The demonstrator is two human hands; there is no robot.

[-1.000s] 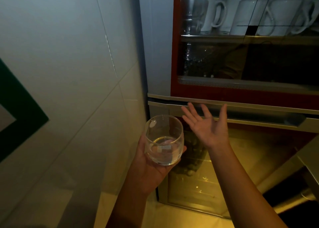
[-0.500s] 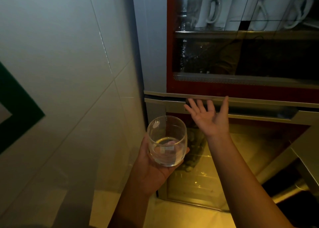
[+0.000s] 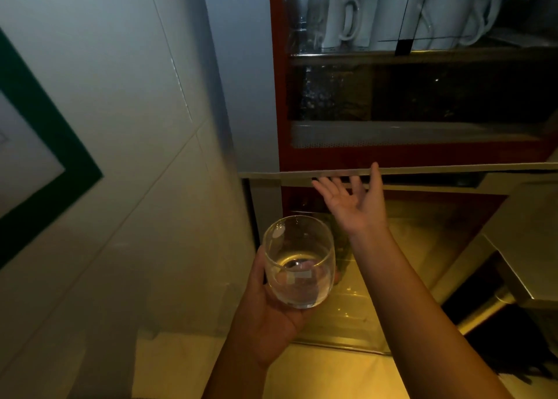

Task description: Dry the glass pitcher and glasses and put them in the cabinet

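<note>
Stemless glass (image 3: pixel 299 262) upright, cupped in left hand (image 3: pixel 271 305), just below cabinet (image 3: pixel 274 96) door. Light, thin, smooth: likely slippery, breakable; grip round the belly, not the rim. Right hand (image 3: pixel 353 201) released, straight fingers at door's metal lip (image 3: pixel 453 169)

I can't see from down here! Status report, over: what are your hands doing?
Left grip holds glass. Right grip open, at bottom edge of cabinet door. Door shut, blocking the shelves. Over.
</note>
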